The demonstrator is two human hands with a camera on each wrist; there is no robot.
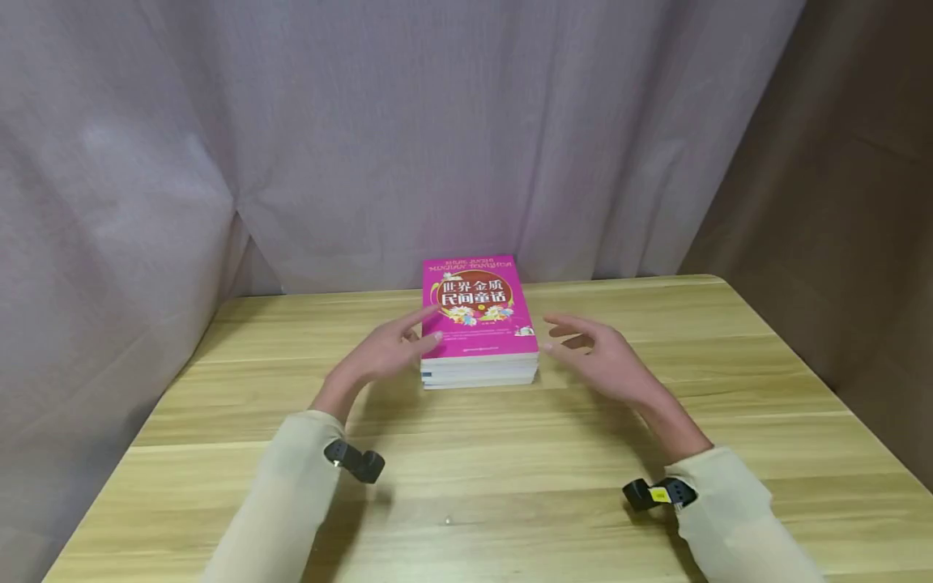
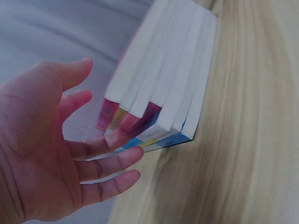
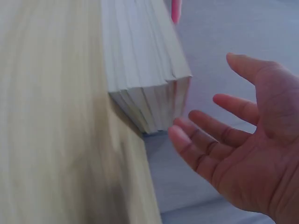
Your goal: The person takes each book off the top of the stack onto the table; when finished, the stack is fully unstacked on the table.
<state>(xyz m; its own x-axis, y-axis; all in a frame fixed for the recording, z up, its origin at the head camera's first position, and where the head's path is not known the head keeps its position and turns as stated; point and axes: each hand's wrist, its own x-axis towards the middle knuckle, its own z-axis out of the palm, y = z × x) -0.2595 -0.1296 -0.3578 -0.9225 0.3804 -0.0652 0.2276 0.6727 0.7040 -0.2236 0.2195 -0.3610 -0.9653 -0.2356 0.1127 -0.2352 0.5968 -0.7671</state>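
Observation:
A stack of several books (image 1: 479, 371) lies on the wooden table, its top book (image 1: 477, 336) pink with a dark red oval and white lettering. At the stack's left side is my left hand (image 1: 394, 348), fingers spread and relaxed. The left wrist view shows that hand (image 2: 51, 144) beside the coloured spines (image 2: 154, 130); whether the fingertips touch them cannot be told. My right hand (image 1: 601, 356) is just off the right side, fingers loosely bent and holding nothing. In the right wrist view the white page edges (image 3: 140, 51) stand near its fingers (image 3: 191, 144).
The wooden table (image 1: 466, 470) reaches back to a grey curtain (image 1: 437, 138). Darker brown cloth (image 1: 838, 243) hangs along the right side. A small pale speck (image 1: 448, 521) lies on the tabletop near the front. Each sleeve carries a black wrist camera (image 1: 355, 461).

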